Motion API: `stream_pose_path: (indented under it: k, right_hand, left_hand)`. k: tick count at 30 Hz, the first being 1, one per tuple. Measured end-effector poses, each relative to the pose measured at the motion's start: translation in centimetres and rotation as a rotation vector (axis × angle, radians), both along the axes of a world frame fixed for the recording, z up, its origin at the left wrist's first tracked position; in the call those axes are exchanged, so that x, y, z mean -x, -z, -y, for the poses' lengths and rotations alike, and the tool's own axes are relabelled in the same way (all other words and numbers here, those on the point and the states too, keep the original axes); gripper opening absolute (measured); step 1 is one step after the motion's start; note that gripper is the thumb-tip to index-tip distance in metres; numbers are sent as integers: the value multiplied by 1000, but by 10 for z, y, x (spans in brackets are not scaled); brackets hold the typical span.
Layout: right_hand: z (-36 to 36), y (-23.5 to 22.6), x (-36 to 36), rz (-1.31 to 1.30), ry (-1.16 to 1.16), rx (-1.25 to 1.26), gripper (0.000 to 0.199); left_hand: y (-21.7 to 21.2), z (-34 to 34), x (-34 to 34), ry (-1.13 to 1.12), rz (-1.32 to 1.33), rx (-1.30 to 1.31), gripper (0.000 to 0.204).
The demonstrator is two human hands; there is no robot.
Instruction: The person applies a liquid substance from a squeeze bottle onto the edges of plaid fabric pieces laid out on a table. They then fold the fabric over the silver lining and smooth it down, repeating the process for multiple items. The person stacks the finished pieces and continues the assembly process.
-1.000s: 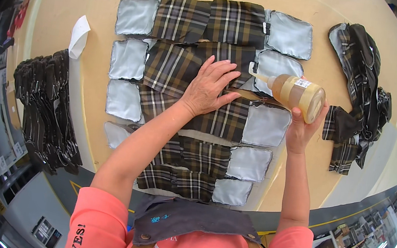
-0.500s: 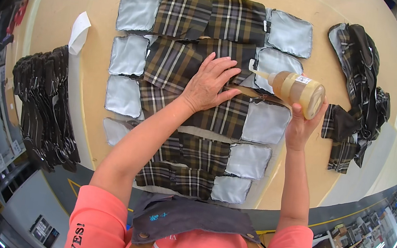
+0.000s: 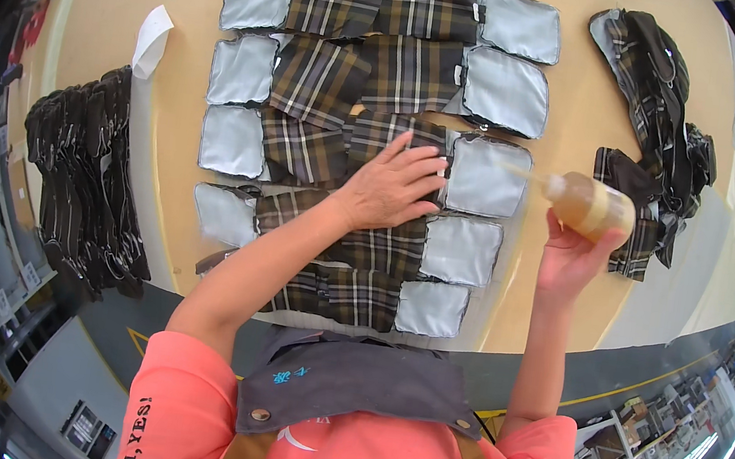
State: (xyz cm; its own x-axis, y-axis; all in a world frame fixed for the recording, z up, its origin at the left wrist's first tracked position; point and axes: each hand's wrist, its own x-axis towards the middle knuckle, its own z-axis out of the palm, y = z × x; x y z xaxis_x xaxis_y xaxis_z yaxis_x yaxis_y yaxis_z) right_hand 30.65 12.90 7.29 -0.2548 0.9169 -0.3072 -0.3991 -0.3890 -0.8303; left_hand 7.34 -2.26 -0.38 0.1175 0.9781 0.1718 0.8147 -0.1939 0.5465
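Several dark plaid fabric pieces point(image 3: 418, 75) with light grey lining squares point(image 3: 488, 177) at their ends lie in rows on the table. Resting on the plaid of the third row from the far side is my left hand point(image 3: 396, 183), fingers spread and flat. To its right, my right hand point(image 3: 574, 255) grips a squeeze bottle point(image 3: 592, 207) with amber contents and a narrow pale nozzle. The bottle is tilted, its nozzle pointing left above the lining square; motion blurs the tip, so I cannot tell how close it comes to the cloth.
A pile of dark garment pieces point(image 3: 85, 176) hangs over the table's left edge, with a white paper point(image 3: 152, 42) beside it. More plaid pieces point(image 3: 653, 109) lie bunched on the right. The table's near edge point(image 3: 637, 350) curves in front of me.
My left hand has shifted from the second row's plaid to the third row's. The bottle has moved right, away from the second row's cloth edge. The view has shifted too.
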Motion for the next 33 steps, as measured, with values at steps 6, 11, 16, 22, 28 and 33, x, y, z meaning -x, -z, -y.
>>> stream_pose_path:
  k: [6, 11, 16, 22, 28, 33]
  right_hand:
    - [32, 29, 3, 233, -163, -264, 74]
    - [36, 47, 13, 296, -205, -338, 74]
    - [39, 44, 10, 288, -226, -319, 74]
    - [38, 41, 6, 366, -297, -376, 78]
    - [38, 42, 18, 319, -226, -360, 71]
    - [49, 60, -7, 324, -187, -243, 65]
  left_hand:
    - [0, 21, 6, -80, 9, 71, 48]
    - [2, 25, 2, -115, 22, 78, 49]
    - [4, 25, 1, -128, 39, 86, 49]
    - [3, 26, 0, -135, 59, 87, 48]
    - [2, 28, 0, -138, 56, 92, 47]
    - [4, 28, -3, -158, 54, 40, 43]
